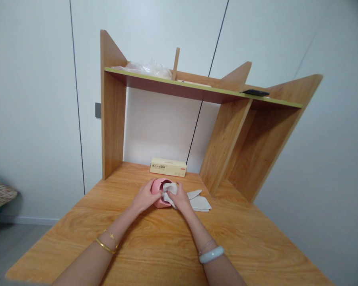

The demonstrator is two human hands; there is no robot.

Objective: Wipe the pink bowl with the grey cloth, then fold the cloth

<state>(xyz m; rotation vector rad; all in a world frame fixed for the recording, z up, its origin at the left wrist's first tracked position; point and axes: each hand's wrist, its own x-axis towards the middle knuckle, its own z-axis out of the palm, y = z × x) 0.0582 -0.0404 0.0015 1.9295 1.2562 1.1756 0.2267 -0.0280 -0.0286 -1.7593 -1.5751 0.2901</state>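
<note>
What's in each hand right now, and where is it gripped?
The left hand holds a pink cup by its outer side, tipped on the desk. The right hand grips a grey cloth by its bunched end, at the cup's mouth.

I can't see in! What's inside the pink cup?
A grey cloth is pushed into the pink cup by the right hand; the left hand holds it. Anything deeper is covered.

Both forearms reach in from the bottom of the frame and converge near the centre. The left hand (143, 197) is cupped, fingers curled and thumb inward. The right hand (179, 198) sits just beside it, knuckles up, fingers bent and closed in a grip.
</note>
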